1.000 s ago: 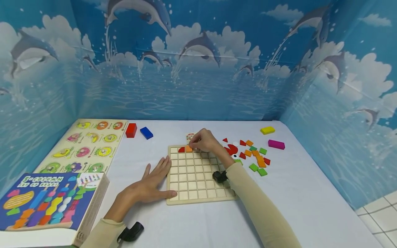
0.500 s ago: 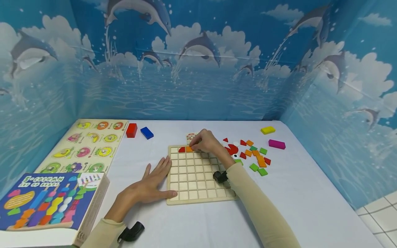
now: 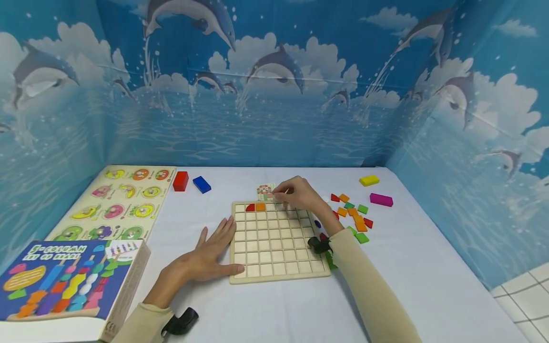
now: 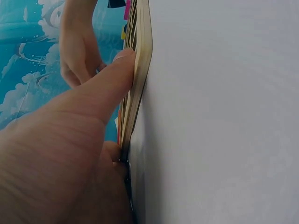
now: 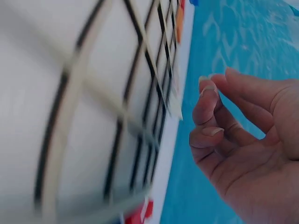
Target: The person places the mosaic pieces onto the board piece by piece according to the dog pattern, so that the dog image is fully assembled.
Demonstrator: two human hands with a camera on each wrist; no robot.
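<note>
A pale wooden grid board lies on the white table, its top row bearing a red quarter-round tile and an orange square tile. My left hand lies spread along the board's left side, and its thumb rests on the edge near the front corner. Above the top edge, right of the orange tile, hovers my right hand; in the right wrist view its fingers are loosely bent with nothing between them. A small picture card lies behind the board, partly overlapped by the right fingertips.
Green, orange and red tiles lie scattered right of the board, some behind the right arm. Yellow and magenta blocks stand beyond them. Red and blue blocks, a fruit puzzle board and a bead-toy box occupy the left.
My right hand has let go of the orange tile, which stays in the top row, and has drawn off to the right. The left hand keeps its place.
</note>
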